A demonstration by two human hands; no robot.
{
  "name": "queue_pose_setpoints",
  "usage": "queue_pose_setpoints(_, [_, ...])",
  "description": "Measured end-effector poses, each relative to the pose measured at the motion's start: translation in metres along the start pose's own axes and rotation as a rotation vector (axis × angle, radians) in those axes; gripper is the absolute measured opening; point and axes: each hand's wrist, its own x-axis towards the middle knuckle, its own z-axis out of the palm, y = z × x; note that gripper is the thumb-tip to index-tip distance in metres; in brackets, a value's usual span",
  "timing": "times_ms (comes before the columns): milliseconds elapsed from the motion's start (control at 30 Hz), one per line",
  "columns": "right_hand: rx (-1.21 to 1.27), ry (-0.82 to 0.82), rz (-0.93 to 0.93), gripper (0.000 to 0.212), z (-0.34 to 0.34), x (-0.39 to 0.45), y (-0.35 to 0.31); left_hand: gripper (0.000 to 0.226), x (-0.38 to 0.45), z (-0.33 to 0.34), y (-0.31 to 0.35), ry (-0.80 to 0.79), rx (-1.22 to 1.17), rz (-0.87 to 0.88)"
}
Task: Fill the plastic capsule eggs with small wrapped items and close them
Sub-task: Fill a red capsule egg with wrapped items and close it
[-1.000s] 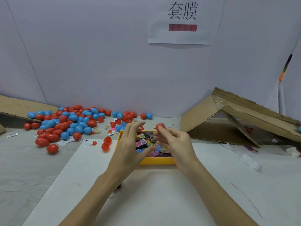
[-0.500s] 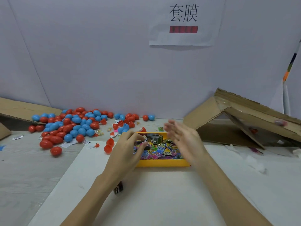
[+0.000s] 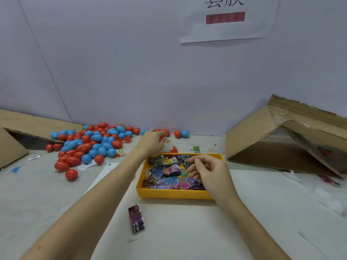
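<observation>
Inside yellow tray (image 3: 170,194), wrapped packets (image 3: 170,173) under loosely curled right hand (image 3: 208,172); left hand (image 3: 151,142) on red egg (image 3: 163,137).

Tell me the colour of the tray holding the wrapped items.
Yellow. The tray shows best in the head view, the only one, below the right hand.

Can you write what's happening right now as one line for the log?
left hand: reaching onto red egg behind tray | right hand: fingers curled over wrapped items in yellow tray | stage: getting next egg and item
</observation>
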Motion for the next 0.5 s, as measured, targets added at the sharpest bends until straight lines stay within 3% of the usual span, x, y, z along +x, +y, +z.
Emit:
queue_pose_setpoints(100, [0.005,-0.012,-0.011,0.022,0.000,0.001,0.004,0.044,0.029,0.014,-0.006,-0.103,0.174,0.034])
queue_pose_setpoints(267, [0.020,-0.017,-0.009,0.023,-0.001,0.005,0.008,0.045,0.050,0.020,-0.010,-0.190,0.119,-0.003])
queue_pose_setpoints(367, [0.018,-0.017,-0.003,0.023,-0.002,0.006,0.008,0.039,0.044,0.015,-0.006,-0.113,0.008,-0.001])
queue_pose_setpoints(500, [0.029,-0.011,0.003,0.024,-0.004,0.006,0.007,0.031,0.006,0.001,0.013,0.150,-0.185,0.074])
